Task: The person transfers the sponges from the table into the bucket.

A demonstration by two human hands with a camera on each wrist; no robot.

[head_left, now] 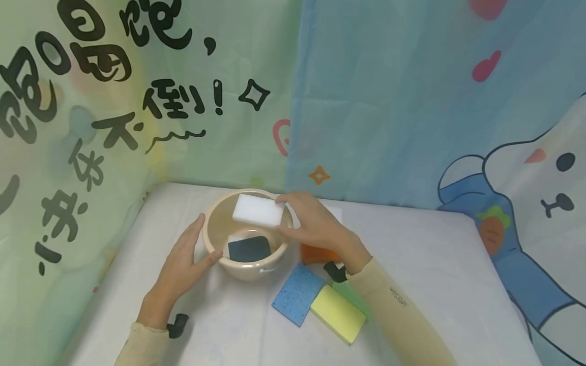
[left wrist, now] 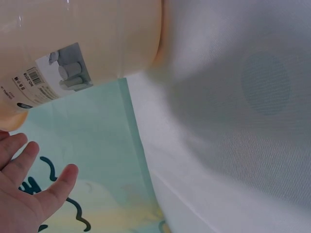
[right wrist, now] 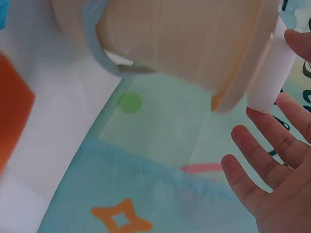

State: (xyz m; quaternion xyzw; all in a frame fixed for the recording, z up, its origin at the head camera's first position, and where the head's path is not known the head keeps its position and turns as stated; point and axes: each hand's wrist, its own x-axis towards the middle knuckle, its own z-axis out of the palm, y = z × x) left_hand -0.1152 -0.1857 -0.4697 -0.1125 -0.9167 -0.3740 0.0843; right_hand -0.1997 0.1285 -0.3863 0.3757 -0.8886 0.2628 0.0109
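Note:
A cream bucket stands toward the back of the table, and a printed label on its side shows in the left wrist view. My right hand pinches a white sponge block between thumb and fingers, over the bucket's opening at the right rim. That white block overlaps the rim in the right wrist view. Inside the bucket lies a dark grey sponge with a white edge. My left hand is at the bucket's left side, fingers extended along the outside and thumb at the front rim.
In front and right of the bucket lie a blue sponge, a yellow sponge and a green one partly under the right forearm. An orange piece sits beneath the right hand. A printed curtain hangs behind the table.

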